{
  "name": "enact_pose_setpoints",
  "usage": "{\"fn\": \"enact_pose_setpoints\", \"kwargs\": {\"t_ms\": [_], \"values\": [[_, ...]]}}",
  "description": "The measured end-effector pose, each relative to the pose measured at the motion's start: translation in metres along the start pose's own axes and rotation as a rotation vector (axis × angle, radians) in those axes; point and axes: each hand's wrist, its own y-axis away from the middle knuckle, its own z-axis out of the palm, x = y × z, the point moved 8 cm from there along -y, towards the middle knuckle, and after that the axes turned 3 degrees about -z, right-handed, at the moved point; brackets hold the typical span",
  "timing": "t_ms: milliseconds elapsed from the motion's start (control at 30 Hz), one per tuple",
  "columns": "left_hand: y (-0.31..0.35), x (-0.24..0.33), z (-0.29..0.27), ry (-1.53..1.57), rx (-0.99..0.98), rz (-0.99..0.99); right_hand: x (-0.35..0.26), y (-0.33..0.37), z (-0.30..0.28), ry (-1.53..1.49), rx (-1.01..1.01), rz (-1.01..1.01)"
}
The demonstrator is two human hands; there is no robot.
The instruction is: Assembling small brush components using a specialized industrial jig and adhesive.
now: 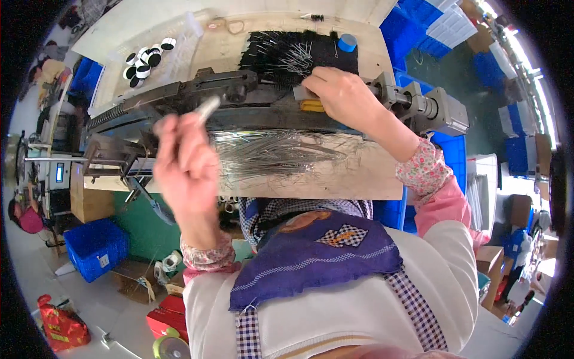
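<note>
My left hand (190,164) is raised left of the loose wires, smeared by motion, with its fingers curled. At its fingertips shows a short pale piece (208,109), too blurred to name. My right hand (339,94) reaches over the long dark metal machine (269,113), its fingers bent together beside a yellow block (312,106); what they pinch is hidden. Just beyond it, a black mat (254,57) carries several twisted-wire brushes (293,57) and a blue round cap (347,42). Thin metal wires (269,155) lie loose along the table's near side.
A clear plastic tray (182,51) at the far left holds several black-and-white round pieces (143,61). Scissors (226,25) lie behind the machine. A motor (445,112) sits at its right end. Blue crates (95,248) stand on the floor to both sides.
</note>
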Motion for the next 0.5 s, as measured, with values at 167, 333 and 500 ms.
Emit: {"fn": "enact_pose_setpoints", "kwargs": {"t_ms": [167, 333, 500], "values": [[0.036, 0.009, -0.01, -1.425, 0.233, 0.216, 0.031, -0.026, -0.002, 0.007, 0.142, 0.045], [-0.065, -0.121, -0.073, -1.865, -0.049, -0.37, 0.102, -0.067, -0.005, 0.031, 0.015, 0.137], [-0.106, -0.099, -0.086, -1.951, -0.165, -0.084, 0.047, -0.012, -0.01, -0.293, -0.117, -0.069]]}}
